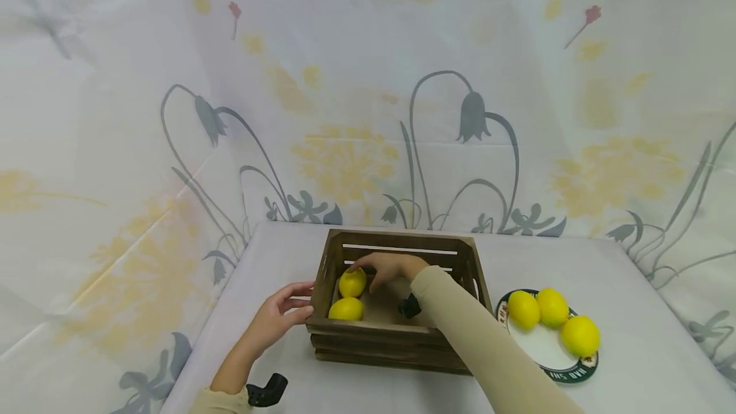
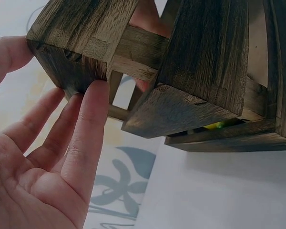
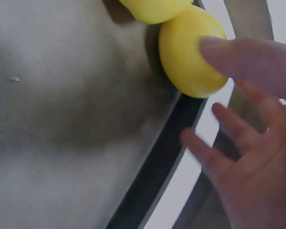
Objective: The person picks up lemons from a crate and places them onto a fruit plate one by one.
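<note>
We see a white table [image 1: 276, 254] before a flower-printed backdrop [image 1: 368, 37]. A sleeve [image 1: 477, 337] hides part of the wooden crate [image 1: 391, 331], where two lemons [image 1: 346, 309] lie; three other lemons [image 1: 581, 337] sit on a plate [image 1: 546, 340]. The left hand [image 1: 282, 308] rests straight-fingered against the crate's end; the right hand [image 1: 393, 265], fingers loosely spread, reaches over the farther lemon [image 1: 352, 284], contact unclear.

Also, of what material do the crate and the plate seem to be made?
Crate: wood, dark brown and apparently stained; the left wrist view shows streaky grain on the slats. Plate: perhaps ceramic, enamel or plastic, white with a lettered dark rim; it looks smooth, but no view settles which.
</note>
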Available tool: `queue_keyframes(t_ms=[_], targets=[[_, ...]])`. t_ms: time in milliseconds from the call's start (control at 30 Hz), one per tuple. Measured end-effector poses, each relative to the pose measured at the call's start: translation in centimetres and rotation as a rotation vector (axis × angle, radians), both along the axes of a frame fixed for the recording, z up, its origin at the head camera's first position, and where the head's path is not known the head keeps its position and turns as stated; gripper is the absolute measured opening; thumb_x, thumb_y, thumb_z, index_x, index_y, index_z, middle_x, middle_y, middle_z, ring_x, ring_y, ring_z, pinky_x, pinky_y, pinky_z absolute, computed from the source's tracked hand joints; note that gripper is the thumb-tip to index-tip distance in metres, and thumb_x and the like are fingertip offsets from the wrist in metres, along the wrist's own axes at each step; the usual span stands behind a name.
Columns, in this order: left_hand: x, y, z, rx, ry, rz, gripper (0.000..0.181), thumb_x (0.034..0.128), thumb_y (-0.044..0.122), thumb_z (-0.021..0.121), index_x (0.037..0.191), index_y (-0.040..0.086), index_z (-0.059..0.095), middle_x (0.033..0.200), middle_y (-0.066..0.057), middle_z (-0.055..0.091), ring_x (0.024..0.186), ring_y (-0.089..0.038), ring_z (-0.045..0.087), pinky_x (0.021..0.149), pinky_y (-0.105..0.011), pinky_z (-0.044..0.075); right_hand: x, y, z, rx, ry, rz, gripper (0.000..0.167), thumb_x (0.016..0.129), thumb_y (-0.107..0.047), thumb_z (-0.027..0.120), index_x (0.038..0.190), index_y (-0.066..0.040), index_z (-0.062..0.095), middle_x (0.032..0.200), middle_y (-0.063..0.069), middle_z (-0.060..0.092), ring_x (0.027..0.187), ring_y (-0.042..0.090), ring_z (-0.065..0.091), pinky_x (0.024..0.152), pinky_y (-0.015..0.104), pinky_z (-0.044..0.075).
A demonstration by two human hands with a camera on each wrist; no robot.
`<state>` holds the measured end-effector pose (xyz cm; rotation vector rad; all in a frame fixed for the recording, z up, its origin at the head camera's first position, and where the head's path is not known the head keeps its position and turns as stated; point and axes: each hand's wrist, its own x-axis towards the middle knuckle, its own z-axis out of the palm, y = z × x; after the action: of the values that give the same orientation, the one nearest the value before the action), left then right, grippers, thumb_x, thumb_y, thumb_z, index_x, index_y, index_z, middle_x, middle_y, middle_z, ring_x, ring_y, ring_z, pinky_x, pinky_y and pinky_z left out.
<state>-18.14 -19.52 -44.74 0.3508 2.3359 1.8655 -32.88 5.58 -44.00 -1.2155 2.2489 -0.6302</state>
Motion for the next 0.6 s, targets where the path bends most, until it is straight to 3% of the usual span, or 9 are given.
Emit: queue_keyframes(t_ms=[100, 200, 300, 433, 600], targets=[[0.01, 0.24, 0.0, 0.001, 0.001, -0.01, 0.048, 0.0895, 0.014, 0.063, 0.132, -0.002, 0.047, 0.124, -0.024, 0.05, 0.106, -0.034, 0.052, 0.079, -0.029, 0.051, 0.4, -0.04, 0.05, 0.127, 0.005, -0.021, 0.059, 0.078, 0.0, 0.072, 0.133, -0.007, 0.051, 0.133, 0.012, 0.042, 0.124, 0.027, 0.038, 0.103, 0.039, 0.032], [0.01, 0.28, 0.02, -0.001, 0.005, -0.009, 0.048, 0.0893, 0.015, 0.063, 0.132, -0.002, 0.047, 0.124, -0.023, 0.05, 0.106, -0.033, 0.053, 0.079, -0.03, 0.052, 0.6, -0.04, 0.06, 0.186, -0.008, -0.08, 0.058, 0.078, -0.002, 0.073, 0.131, -0.014, 0.053, 0.124, 0.009, 0.041, 0.117, 0.026, 0.04, 0.098, 0.039, 0.037], [0.02, 0.14, 0.0, -0.004, 0.009, 0.001, 0.048, 0.0893, 0.013, 0.063, 0.132, -0.002, 0.047, 0.124, -0.023, 0.05, 0.106, -0.034, 0.053, 0.078, -0.029, 0.052, 0.59, -0.03, 0.08, 0.189, -0.042, -0.102, 0.05, 0.078, -0.001, 0.072, 0.124, -0.015, 0.056, 0.124, 0.008, 0.043, 0.118, 0.027, 0.041, 0.098, 0.04, 0.037], [-0.06, -0.03, -0.04, -0.01, 0.021, 0.005, 0.047, 0.0893, 0.013, 0.063, 0.131, -0.002, 0.047, 0.124, -0.023, 0.05, 0.106, -0.034, 0.052, 0.078, -0.029, 0.051, 0.58, -0.02, 0.08, 0.182, -0.084, -0.059, 0.049, 0.079, 0.001, 0.071, 0.123, -0.015, 0.056, 0.134, 0.007, 0.042, 0.126, 0.025, 0.037, 0.103, 0.038, 0.032], [-0.06, -0.01, -0.07, -0.004, 0.016, 0.006, 0.048, 0.0888, 0.014, 0.063, 0.131, -0.002, 0.047, 0.124, -0.023, 0.05, 0.106, -0.034, 0.053, 0.078, -0.029, 0.052, 0.7, -0.08, -0.09, 0.203, -0.077, -0.047, 0.05, 0.078, -0.007, 0.074, 0.124, -0.014, 0.056, 0.121, 0.006, 0.046, 0.112, 0.023, 0.043, 0.096, 0.036, 0.038]])
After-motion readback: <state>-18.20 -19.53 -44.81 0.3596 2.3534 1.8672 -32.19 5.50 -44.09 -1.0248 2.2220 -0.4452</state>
